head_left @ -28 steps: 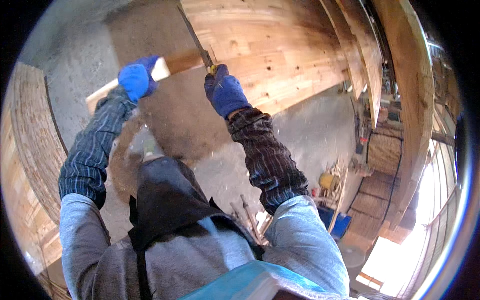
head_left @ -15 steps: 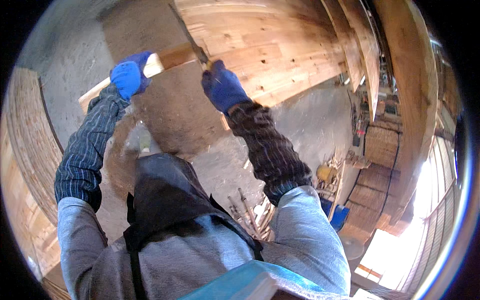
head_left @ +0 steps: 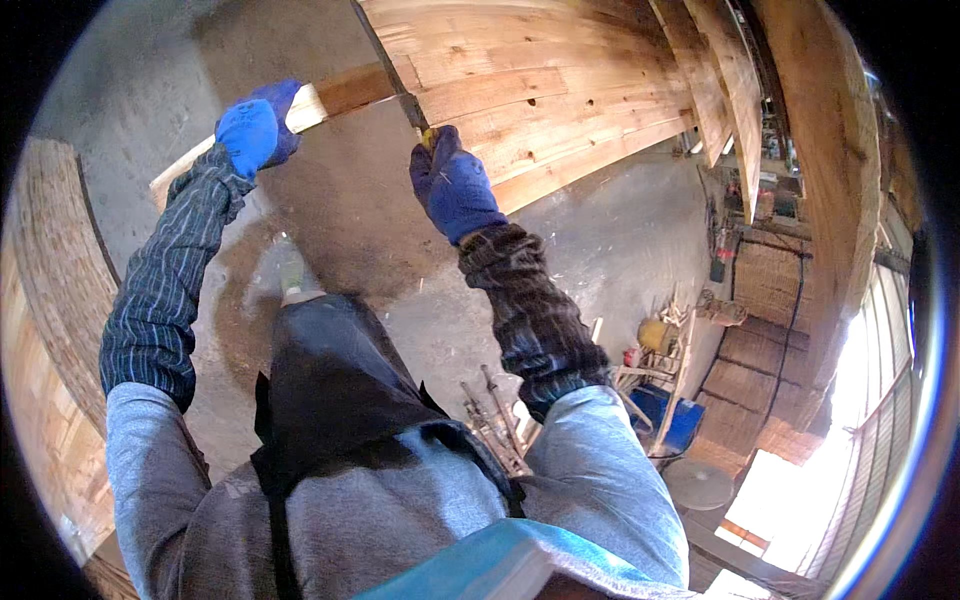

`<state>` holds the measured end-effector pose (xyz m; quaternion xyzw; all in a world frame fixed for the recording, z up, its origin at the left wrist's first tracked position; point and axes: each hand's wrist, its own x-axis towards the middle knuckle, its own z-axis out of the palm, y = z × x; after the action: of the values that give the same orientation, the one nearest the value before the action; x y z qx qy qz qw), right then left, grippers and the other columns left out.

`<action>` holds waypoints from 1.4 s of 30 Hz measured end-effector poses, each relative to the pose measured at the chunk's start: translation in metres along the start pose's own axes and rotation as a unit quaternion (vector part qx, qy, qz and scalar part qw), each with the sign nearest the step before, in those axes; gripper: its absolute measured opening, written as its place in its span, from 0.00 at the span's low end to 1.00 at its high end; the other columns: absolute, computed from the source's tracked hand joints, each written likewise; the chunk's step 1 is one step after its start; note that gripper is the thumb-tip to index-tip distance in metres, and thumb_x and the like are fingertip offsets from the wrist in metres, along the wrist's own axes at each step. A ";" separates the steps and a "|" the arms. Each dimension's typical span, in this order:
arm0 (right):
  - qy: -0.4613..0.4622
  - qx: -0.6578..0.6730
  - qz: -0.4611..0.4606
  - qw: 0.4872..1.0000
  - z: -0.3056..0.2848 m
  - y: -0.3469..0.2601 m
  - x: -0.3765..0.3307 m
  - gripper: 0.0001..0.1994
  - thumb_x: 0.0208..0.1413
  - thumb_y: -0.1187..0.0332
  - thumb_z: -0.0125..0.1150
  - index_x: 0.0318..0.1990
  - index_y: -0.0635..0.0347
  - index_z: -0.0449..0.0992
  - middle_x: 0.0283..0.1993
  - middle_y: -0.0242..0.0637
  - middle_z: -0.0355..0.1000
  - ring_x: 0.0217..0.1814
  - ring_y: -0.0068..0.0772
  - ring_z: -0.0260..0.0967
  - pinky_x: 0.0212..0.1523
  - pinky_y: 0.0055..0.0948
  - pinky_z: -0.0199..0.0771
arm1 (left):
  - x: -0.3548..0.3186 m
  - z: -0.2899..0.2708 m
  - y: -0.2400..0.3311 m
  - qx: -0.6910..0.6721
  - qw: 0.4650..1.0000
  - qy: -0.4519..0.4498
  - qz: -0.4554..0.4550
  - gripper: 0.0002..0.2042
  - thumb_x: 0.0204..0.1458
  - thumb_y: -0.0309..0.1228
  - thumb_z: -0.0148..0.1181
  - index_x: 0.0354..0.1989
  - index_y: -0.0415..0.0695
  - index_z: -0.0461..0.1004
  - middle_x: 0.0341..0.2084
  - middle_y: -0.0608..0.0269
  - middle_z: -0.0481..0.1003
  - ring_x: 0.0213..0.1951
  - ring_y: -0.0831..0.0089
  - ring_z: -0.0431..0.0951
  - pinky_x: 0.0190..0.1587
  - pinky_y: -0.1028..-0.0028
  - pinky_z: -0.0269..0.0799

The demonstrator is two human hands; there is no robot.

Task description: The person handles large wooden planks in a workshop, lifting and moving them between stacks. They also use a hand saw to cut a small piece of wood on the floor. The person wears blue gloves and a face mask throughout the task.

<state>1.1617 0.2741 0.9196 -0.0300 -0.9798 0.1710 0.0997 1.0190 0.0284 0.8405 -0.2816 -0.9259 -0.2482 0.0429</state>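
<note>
A long pale wooden board (head_left: 320,100) runs slantwise above the concrete floor (head_left: 600,240), its lighter end low on the person's left, its darker end rising toward the big stack of planks (head_left: 540,100) at the top of the view. The board sits between the two raised arms: the left hand (head_left: 255,130), in a blue glove, is wrapped shut around it near the pale end, fingers curled over the top edge. The right hand (head_left: 455,185), also blue-gloved, is up at the board's far end, where it meets the edge of the plank stack; it is closed in a fist around something small and yellowish (head_left: 430,135), though what that is I can't make out. The two hands are well apart, with a stretch of bare board between them.

Both forearms wear dark striped sleeves (head_left: 160,290) over grey ones. Below the hands a dark apron (head_left: 340,390) hangs down the person's front.

Farther off, to the right, curved timber beams (head_left: 810,150) arch overhead. On the floor beyond the right elbow stand a blue bin (head_left: 665,415), a yellow container (head_left: 657,335) and some loose sticks (head_left: 490,420).
</note>
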 end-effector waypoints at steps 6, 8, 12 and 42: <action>-0.083 0.116 0.174 0.974 -0.042 0.046 -0.186 0.15 0.57 0.66 0.58 0.48 0.61 0.66 0.33 0.55 0.72 0.34 0.58 0.73 0.35 0.47 0.74 | -0.012 0.007 -0.011 0.002 1.000 0.026 -0.017 0.27 0.38 0.32 0.65 0.51 0.45 0.70 0.42 0.50 0.76 0.45 0.49 0.76 0.45 0.57 0.72; -0.104 0.065 0.156 0.980 -0.052 0.023 -0.151 0.13 0.57 0.66 0.58 0.46 0.61 0.66 0.29 0.55 0.72 0.31 0.60 0.73 0.30 0.49 0.73 | -0.008 0.000 -0.002 -0.004 1.000 0.008 -0.013 0.26 0.37 0.32 0.65 0.51 0.45 0.70 0.41 0.49 0.76 0.44 0.47 0.76 0.45 0.56 0.72; -0.070 0.040 0.026 0.996 -0.018 0.018 -0.041 0.11 0.59 0.63 0.54 0.40 0.61 0.65 0.25 0.57 0.70 0.27 0.63 0.70 0.25 0.51 0.69 | 0.002 -0.007 0.007 0.004 0.999 -0.027 -0.023 0.27 0.37 0.32 0.65 0.51 0.46 0.70 0.42 0.49 0.76 0.44 0.47 0.76 0.45 0.56 0.72; 0.007 0.162 0.182 0.970 0.039 0.026 -0.174 0.19 0.56 0.61 0.60 0.52 0.60 0.71 0.41 0.52 0.75 0.40 0.54 0.75 0.38 0.41 0.76 | -0.008 -0.042 0.016 0.044 0.996 -0.066 -0.028 0.27 0.38 0.33 0.66 0.52 0.47 0.69 0.38 0.46 0.76 0.42 0.48 0.76 0.43 0.57 0.72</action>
<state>1.3247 0.2694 0.8426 -0.1926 -0.9162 0.3427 0.0774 1.0315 0.0160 0.8821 -0.2689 -0.9443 -0.1893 -0.0132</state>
